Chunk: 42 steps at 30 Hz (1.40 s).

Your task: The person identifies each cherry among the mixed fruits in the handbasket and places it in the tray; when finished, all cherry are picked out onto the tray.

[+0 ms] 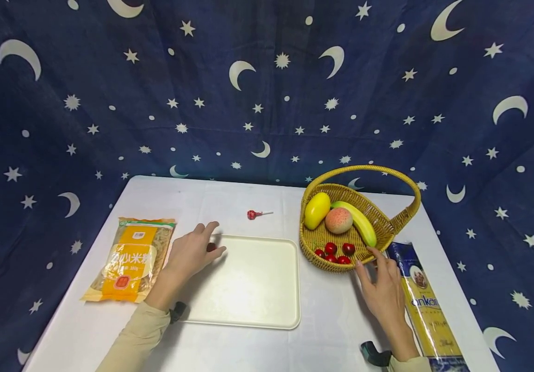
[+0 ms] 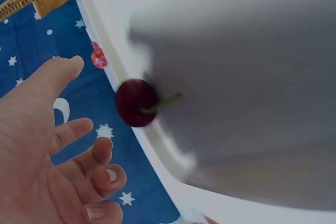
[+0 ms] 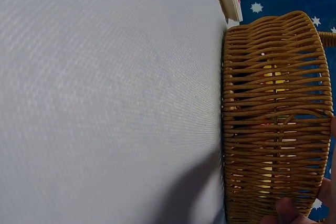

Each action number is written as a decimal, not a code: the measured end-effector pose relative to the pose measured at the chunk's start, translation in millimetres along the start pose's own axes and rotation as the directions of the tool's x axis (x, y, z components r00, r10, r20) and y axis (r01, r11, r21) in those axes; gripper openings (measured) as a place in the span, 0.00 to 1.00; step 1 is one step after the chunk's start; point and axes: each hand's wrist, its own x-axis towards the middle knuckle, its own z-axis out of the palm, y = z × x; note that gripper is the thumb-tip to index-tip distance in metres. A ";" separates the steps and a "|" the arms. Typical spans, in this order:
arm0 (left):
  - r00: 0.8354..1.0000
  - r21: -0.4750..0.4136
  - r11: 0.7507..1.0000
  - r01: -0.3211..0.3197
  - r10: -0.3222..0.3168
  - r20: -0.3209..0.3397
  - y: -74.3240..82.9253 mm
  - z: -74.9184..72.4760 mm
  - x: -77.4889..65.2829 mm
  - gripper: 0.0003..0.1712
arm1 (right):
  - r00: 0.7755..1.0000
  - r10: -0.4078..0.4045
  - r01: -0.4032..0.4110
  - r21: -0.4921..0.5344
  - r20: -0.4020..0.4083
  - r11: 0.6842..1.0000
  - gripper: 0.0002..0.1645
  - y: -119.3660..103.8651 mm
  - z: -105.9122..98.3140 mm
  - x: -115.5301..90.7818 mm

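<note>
My left hand (image 1: 191,253) is spread over the left end of a cream tray (image 1: 248,323), with thumb and fingers apart. A dark red cherry (image 2: 135,103) with a green stem is at the tray's far left corner, in front of the fingertips and apart from them in the left wrist view. At the near right rim of a wicker basket (image 3: 275,98), my right hand (image 1: 383,284) holds on with thumb and fingers. Inside the basket lie a yellow mango (image 1: 317,211), a peach (image 1: 339,220), a banana (image 1: 362,223) and several red cherries (image 1: 330,248).
A red-wrapped lollipop (image 1: 253,214) lies behind the tray. To the left is an orange and clear bag of noodles (image 1: 127,263); on the right, a blue and yellow pasta packet (image 1: 427,305) lies beside my right forearm. The basket's tall handle (image 1: 364,168) arches over it.
</note>
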 end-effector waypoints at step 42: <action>0.817 0.078 0.815 -0.574 0.563 0.124 181.8 -29.9 89.7 0.19 | 1.000 0.010 -0.010 0.012 0.013 1.000 0.34 -1.9 -2.0 -2.0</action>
